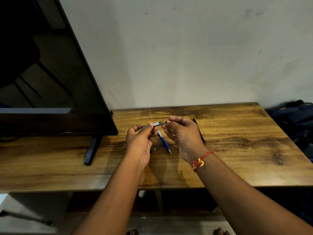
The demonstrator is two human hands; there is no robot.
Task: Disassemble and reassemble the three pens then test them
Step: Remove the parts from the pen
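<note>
- Head view: the dark grey pen barrel with a pale label [157,123] is held level above the brown wood-grain bench [237,150], between both hands.
- The left hand [141,141] pinches the barrel's left half, with the thumb on top. The right hand [183,134] has its fingers [174,119] pressed together at the barrel's right end, on something too thin to identify.
- I judge the barrel light, stiff and smooth, so it could slip or roll. It is best held round its middle, with any pull or twist applied at the end. Any refill or spring inside would be thin and easily bent or lost.
- A blue and white pen [164,142] lies on the bench just below the hands, its tip towards the person. Small dark loose parts [156,148] lie just beside it.
- A slim black pen [201,135] lies mostly behind the right hand.
- A black flat television [50,73] stands to the left, its foot [91,150] near the left wrist and crowding that side.
- A dark blue backpack [294,119] sits beyond the bench's right edge, well apart.
- A red and yellow thread wristband [200,161] circles the right wrist.
</note>
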